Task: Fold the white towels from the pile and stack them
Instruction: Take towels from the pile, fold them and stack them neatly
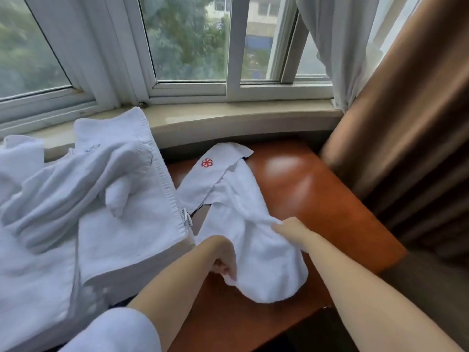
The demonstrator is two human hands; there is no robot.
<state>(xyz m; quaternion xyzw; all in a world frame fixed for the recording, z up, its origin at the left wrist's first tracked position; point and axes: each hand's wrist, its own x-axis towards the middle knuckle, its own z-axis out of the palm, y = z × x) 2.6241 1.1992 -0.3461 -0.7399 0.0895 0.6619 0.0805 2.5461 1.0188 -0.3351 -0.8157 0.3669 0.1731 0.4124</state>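
A small white towel (243,224) with a red flower emblem (206,163) at its far end is lying lengthwise on the glossy reddish-brown table (317,199); its near end is bunching up between the person's two hands. The left hand (223,260) is gripping the towel's near left edge, its fingers (224,270) curling tightly onto the cloth; the right hand (289,229) is pinching a raised ridge of the same towel on its right side, its fingers closing on the fabric, though their tips are partly hiding in the folds. To the left, a pile of white towels (76,199) is sprawling over the table's left part and leaning up against the pale window sill (228,118); a flat, larger towel with a stitched hem (134,212) is lying on top of the pile's near side, just beside the small towel. A brown curtain (406,123) is hanging at the right, with a sheer white curtain (337,47) beside it in front of the window (190,39).
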